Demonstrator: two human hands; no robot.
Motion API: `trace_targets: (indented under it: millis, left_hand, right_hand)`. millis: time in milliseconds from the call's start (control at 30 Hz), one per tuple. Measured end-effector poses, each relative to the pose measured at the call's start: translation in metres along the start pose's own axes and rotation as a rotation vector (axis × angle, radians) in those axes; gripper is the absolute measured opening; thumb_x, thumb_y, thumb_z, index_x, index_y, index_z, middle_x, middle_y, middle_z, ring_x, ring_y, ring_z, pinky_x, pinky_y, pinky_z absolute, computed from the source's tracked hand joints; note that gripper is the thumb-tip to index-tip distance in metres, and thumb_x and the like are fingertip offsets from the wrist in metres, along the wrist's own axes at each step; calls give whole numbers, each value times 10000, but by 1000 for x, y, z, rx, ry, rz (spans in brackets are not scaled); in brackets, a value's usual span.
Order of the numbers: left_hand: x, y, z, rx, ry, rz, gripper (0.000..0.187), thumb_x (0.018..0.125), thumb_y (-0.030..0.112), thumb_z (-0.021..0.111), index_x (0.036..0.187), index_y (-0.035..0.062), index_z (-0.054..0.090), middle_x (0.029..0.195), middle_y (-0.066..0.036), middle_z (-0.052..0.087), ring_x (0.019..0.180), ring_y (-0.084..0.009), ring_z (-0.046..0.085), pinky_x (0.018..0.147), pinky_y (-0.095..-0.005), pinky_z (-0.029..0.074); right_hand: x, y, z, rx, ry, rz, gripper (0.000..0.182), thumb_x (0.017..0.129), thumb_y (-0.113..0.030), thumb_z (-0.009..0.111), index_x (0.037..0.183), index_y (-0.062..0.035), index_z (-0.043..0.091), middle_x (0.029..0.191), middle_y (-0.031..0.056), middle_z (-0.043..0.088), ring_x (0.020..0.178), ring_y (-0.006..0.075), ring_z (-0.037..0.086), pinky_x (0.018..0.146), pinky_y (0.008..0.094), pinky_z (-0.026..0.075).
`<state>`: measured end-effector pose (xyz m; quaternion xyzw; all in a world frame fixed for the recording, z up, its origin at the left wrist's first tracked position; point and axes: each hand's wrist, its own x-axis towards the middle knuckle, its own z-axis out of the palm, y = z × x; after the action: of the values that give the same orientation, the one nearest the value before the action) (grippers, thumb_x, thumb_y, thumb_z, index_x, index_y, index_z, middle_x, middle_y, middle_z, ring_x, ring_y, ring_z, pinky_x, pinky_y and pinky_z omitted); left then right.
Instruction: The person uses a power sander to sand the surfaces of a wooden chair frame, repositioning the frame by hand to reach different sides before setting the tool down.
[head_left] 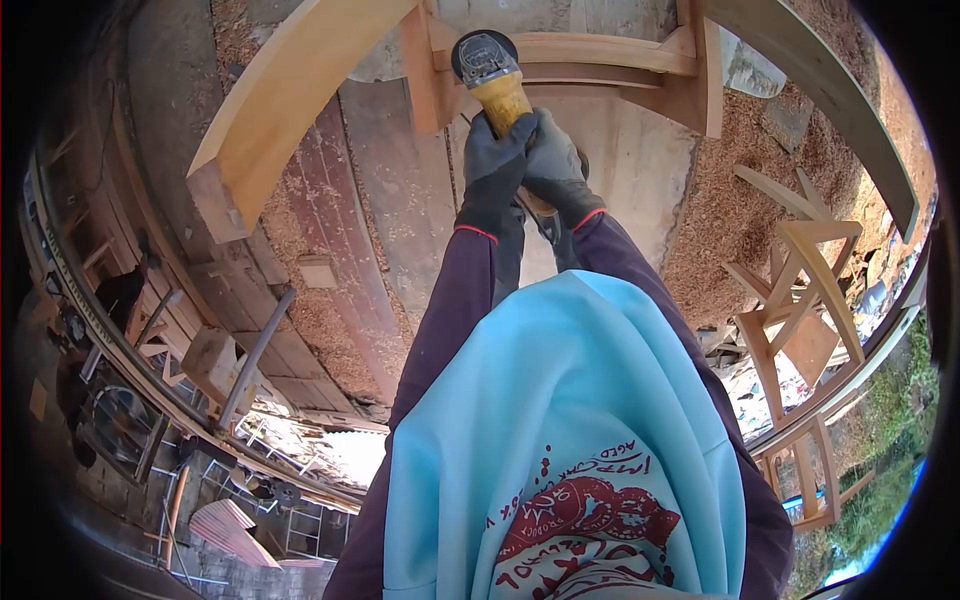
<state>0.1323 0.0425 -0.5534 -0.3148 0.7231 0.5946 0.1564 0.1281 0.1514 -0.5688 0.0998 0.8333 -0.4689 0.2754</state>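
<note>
A yellow angle grinder point(502, 98) with a grey metal head points away from me, its dark disc at the far end. My left hand point(493, 165), in a dark glove with a red cuff edge, is closed round the grinder's body. Beside it my right hand point(556, 163), in a lighter grey glove, also wraps the body. The grinder's head overlaps a wooden furniture frame point(610, 50) with crossbars and short uprights. A broad curved wooden piece point(290, 95) stands to the left of it, and a darker curved piece point(830, 90) arcs to the right.
Wood shavings point(735, 190) cover the plank floor point(400, 170) on both sides. A small wooden block point(318, 271) lies at left. Unfinished wooden chair frames point(800, 290) stand at right. Further left are a wooden block-like stump point(210, 365) and a round fan point(118, 425).
</note>
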Motion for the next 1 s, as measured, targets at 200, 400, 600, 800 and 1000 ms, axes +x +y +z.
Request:
trace_targets:
  millis: [200,400,600,800,1000]
  left_hand:
    - [7,-2,-13,-72,16,6,528,895,346,785,1198,-54,622,1100,-154,726,993,-227,707,870,-342,547]
    - [16,-5,-21,-51,15,21,567,880,370,792,1208,-55,611,1081,-163,731,979,-270,720,855,-373,551]
    - [16,-5,7,-15,-89,72,589,872,409,794,1203,-45,618,1089,-179,736,993,-278,723,857,-371,549]
    - [-1,23,70,74,-223,62,545,881,359,791,1186,-67,640,1097,-173,732,992,-228,710,865,-345,548]
    - [-6,30,124,162,-296,82,581,855,367,795,1218,-44,606,1096,-216,728,1022,-339,720,880,-414,547]
  right_hand:
    - [3,-20,5,-16,-25,-11,513,784,-298,783,1150,-18,558,1029,269,700,1039,469,664,869,490,524]
    - [11,-13,16,23,-9,-4,548,764,-322,799,1157,-14,574,1049,265,694,1048,463,662,882,485,521]
    - [-2,-10,-12,60,57,78,512,782,-288,787,1154,-19,561,1053,276,694,1059,473,656,888,487,515]
    - [-11,35,-57,104,207,164,528,797,-308,779,1181,-33,544,1064,276,699,1069,466,658,869,498,519]
    - [-22,56,-101,155,299,200,549,803,-323,780,1205,-36,538,1073,266,702,1073,469,656,862,497,519]
